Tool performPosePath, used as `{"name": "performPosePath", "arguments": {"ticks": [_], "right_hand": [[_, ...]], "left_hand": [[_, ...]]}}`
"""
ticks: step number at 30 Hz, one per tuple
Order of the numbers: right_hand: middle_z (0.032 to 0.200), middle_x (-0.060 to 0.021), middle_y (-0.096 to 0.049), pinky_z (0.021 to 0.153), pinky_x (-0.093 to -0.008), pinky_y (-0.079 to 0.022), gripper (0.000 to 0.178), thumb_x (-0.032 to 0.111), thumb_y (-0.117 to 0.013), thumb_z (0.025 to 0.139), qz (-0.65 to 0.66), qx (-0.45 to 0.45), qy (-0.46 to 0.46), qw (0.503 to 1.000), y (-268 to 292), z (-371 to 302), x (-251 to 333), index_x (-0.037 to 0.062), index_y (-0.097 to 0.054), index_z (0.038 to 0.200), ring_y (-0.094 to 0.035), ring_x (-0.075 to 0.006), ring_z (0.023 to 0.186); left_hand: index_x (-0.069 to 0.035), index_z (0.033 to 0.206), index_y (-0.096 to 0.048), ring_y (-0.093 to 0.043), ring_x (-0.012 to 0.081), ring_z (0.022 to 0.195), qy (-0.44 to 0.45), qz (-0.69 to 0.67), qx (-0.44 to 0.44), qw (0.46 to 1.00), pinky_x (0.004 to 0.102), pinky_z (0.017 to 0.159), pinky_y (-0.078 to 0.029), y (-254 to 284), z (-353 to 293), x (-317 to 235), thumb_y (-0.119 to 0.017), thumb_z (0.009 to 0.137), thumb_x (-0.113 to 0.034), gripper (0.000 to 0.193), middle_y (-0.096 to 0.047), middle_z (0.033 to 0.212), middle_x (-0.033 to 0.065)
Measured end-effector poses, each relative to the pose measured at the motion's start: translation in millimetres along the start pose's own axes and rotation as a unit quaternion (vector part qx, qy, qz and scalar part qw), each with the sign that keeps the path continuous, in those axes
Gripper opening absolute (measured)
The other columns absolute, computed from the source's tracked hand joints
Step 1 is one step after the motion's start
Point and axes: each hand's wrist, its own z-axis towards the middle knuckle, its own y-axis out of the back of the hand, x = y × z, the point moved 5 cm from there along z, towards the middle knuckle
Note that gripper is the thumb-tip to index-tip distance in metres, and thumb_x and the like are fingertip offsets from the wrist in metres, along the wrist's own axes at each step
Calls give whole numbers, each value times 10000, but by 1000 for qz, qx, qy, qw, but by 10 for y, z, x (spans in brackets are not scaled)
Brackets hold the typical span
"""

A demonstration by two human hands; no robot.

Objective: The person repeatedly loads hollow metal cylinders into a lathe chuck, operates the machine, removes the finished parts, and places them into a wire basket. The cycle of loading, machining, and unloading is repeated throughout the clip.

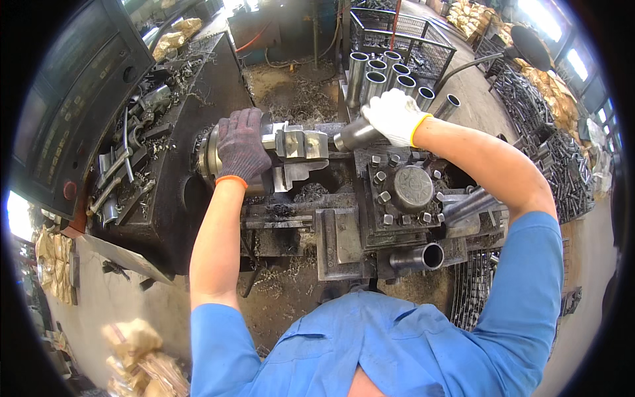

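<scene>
My left hand, in a dark knitted glove with an orange cuff, lies over the rim of the lathe chuck, fingers together and curled round it. The chuck's stepped jaws point right. My right hand, in a white glove with a yellow cuff, is closed round a steel tube. The tube slants down to the left, its end a short way from the jaws; its other end is hidden by the glove. Below my right forearm sits the square tool post, with several bolts around its round cap.
Several upright steel tubes stand behind my right hand. Another tube lies at the near side of the tool post. Hand tools and metal shavings cover the headstock top at left. A wire cage stands at the back.
</scene>
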Motion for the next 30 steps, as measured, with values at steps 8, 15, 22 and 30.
{"name": "performPosePath", "arguments": {"ticks": [8,15,22,30], "right_hand": [[1167,-246,-755,933,-452,-581,754,353,-876,652,338,164,65,925,-986,518,277,-14,-676,1279,-736,-382,1078],[1136,-236,-757,950,-451,-576,768,369,-853,702,387,172,24,905,-995,491,324,-7,-643,1336,-732,-380,1075],[960,-228,-771,833,-416,-594,541,334,-898,680,314,266,-3,911,-1263,507,139,-64,-763,1021,-737,-328,862],[1153,-225,-761,924,-441,-588,850,362,-890,633,490,76,46,867,-1053,941,661,-13,-622,1348,-737,-369,1049]], "left_hand": [[-78,1459,-538,-489,315,1449,-2,-22,-25,999,451,1259,-310,71,-36,-17,-770,672,-118,821,-579,1490,133],[-41,1489,-537,-454,429,1480,-31,-141,-206,968,570,1276,-300,89,-889,-296,-833,786,-151,770,-556,1510,203],[-44,1207,-718,-695,266,1030,513,-712,-233,419,444,951,-578,-1344,-3792,142,-573,1081,-484,480,-729,1119,99],[-191,884,-621,-531,195,657,597,-725,-272,211,438,744,-471,-1387,-5076,1261,-564,1049,-611,454,-560,710,-21]]}}
